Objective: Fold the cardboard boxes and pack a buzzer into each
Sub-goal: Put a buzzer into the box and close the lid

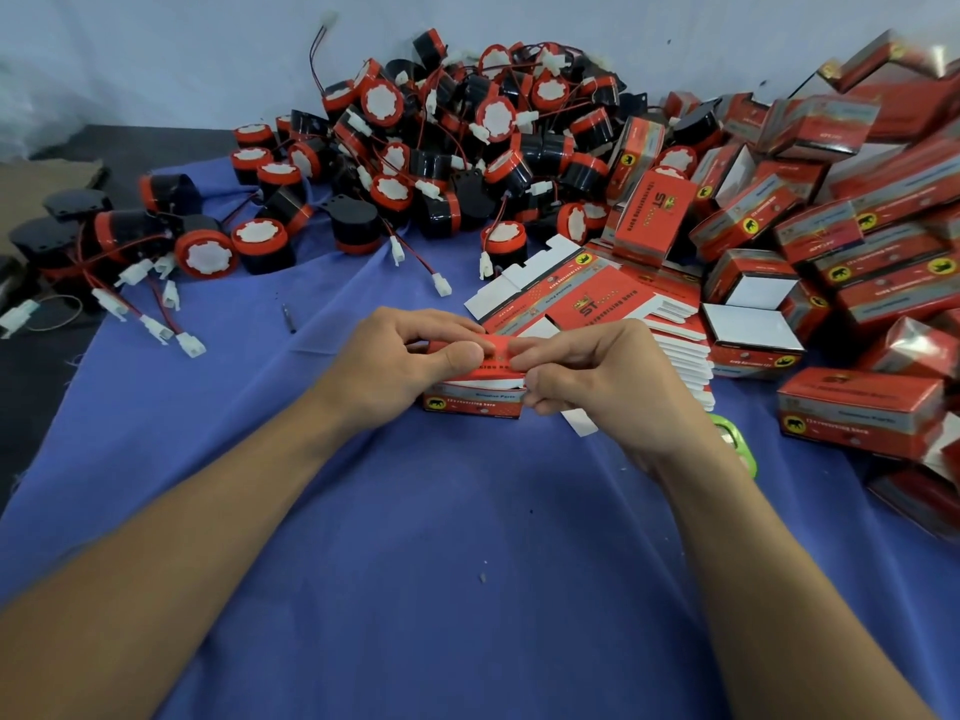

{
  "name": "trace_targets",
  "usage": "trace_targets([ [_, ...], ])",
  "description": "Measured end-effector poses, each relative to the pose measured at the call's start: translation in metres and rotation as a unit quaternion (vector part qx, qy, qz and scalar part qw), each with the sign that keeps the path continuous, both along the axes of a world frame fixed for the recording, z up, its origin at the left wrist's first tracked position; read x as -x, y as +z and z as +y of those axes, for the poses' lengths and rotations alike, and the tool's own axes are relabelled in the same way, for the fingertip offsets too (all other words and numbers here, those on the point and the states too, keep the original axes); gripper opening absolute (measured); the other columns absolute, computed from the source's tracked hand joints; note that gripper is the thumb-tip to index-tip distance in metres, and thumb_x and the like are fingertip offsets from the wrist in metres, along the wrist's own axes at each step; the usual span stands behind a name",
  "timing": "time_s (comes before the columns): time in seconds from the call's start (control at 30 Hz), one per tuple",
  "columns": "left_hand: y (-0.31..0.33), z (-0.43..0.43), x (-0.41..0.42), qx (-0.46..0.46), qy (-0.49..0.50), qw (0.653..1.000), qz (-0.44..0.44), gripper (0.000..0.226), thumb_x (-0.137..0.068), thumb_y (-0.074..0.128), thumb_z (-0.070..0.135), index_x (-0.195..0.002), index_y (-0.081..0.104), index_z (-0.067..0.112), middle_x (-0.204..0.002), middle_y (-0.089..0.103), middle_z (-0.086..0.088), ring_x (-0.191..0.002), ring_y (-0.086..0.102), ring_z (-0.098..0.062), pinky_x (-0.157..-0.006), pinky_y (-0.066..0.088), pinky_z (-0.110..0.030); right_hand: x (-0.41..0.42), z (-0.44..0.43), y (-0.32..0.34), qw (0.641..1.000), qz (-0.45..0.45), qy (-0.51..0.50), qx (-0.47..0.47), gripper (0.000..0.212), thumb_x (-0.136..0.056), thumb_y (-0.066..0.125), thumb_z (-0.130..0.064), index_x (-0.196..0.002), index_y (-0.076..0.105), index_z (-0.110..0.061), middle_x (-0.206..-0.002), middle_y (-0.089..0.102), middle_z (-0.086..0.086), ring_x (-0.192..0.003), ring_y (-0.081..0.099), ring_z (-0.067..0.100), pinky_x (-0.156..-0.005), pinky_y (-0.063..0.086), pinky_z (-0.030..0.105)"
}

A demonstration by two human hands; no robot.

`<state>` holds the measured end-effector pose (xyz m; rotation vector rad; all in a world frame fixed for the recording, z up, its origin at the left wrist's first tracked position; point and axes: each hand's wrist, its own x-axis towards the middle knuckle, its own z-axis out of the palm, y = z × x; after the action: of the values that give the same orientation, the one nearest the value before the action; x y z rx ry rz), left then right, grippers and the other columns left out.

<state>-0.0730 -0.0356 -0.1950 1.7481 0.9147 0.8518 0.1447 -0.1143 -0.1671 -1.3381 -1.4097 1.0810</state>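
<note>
My left hand (410, 356) and right hand (587, 376), fingers (540, 349) curled, pinch a small red cardboard box (472, 403) by its flap, mid counter (467, 563). Folded red boxes (831, 226) crowd the right edge. I judge plenty is left, since many red-and-black round buzzers (441, 148) lie loose at the far edge.

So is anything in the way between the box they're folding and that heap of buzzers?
Nothing really blocks it. The left hand and right hand both hold the box. Toward the buzzers lies open blue cloth, with only a loose white plug on it and flat cartons off to the right.
</note>
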Motion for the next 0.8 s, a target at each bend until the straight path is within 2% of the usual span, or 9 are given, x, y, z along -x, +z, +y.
trace_targets([
  [0.13, -0.002, -0.001, 0.0, -0.038, -0.011, 0.999, 0.024, 0.032, -0.071, 0.082, 0.053, -0.096, 0.081, 0.032, -0.112, 0.076, 0.015, -0.109, 0.07, -0.01, -0.092, 0.057, -0.036, -0.002, 0.002, -0.003, 1.0, -0.021, 0.002, 0.0, 0.024, -0.086, 0.074, 0.004, -0.086, 0.084, -0.018, -0.085, 0.079, 0.011, -0.076, 0.076, 0.029, -0.071, 0.061, 0.027],
  [0.23, -0.003, 0.0, 0.0, -0.042, -0.01, 0.999, 0.031, 0.038, -0.067, 0.078, 0.062, -0.095, 0.081, 0.037, -0.111, 0.076, 0.016, -0.106, 0.071, -0.009, -0.091, 0.058, -0.037, -0.003, 0.002, -0.002, 1.0, -0.001, 0.011, 0.016, 0.022, -0.089, 0.072, 0.003, -0.089, 0.084, -0.016, -0.089, 0.078, 0.015, -0.078, 0.076, 0.029, -0.071, 0.062, 0.028],
  [0.3, -0.003, 0.001, -0.001, -0.036, -0.008, 0.999, 0.029, 0.036, -0.068, 0.076, 0.063, -0.095, 0.08, 0.039, -0.109, 0.076, 0.015, -0.104, 0.072, -0.01, -0.09, 0.06, -0.038, -0.002, 0.001, -0.001, 0.999, 0.019, 0.016, 0.027, 0.023, -0.094, 0.069, 0.0, -0.09, 0.084, -0.017, -0.087, 0.078, 0.015, -0.074, 0.075, 0.025, -0.07, 0.062, 0.028],
  [0.43, -0.003, 0.001, -0.002, -0.024, -0.004, 0.999, 0.021, 0.019, -0.073, 0.079, 0.057, -0.088, 0.08, 0.045, -0.107, 0.077, 0.012, -0.101, 0.073, -0.011, -0.09, 0.06, -0.039, 0.006, 0.002, -0.003, 0.999, 0.043, -0.03, 0.007, 0.028, -0.096, 0.066, -0.002, -0.084, 0.082, -0.02, -0.07, 0.074, 0.008, -0.061, 0.069, 0.014, -0.06, 0.057, 0.021],
  [0.57, -0.002, 0.001, -0.002, -0.027, -0.003, 0.999, 0.033, 0.032, -0.068, 0.075, 0.064, -0.091, 0.079, 0.043, -0.108, 0.077, 0.014, -0.102, 0.073, -0.01, -0.089, 0.06, -0.039, 0.012, 0.002, -0.004, 0.998, 0.034, -0.047, -0.007, 0.017, -0.089, 0.071, 0.004, -0.088, 0.08, -0.01, -0.067, 0.071, 0.011, -0.058, 0.061, 0.012, -0.057, 0.05, 0.021],
  [0.8, -0.001, -0.001, -0.004, -0.016, 0.001, 0.999, 0.028, 0.029, -0.066, 0.075, 0.062, -0.089, 0.079, 0.044, -0.108, 0.078, 0.011, -0.101, 0.074, -0.011, -0.091, 0.061, -0.042, 0.016, 0.002, -0.004, 0.997, 0.025, -0.067, -0.015, 0.02, -0.083, 0.073, 0.01, -0.076, 0.075, -0.009, -0.066, 0.067, 0.02, -0.052, 0.054, 0.011, -0.054, 0.048, 0.022],
])
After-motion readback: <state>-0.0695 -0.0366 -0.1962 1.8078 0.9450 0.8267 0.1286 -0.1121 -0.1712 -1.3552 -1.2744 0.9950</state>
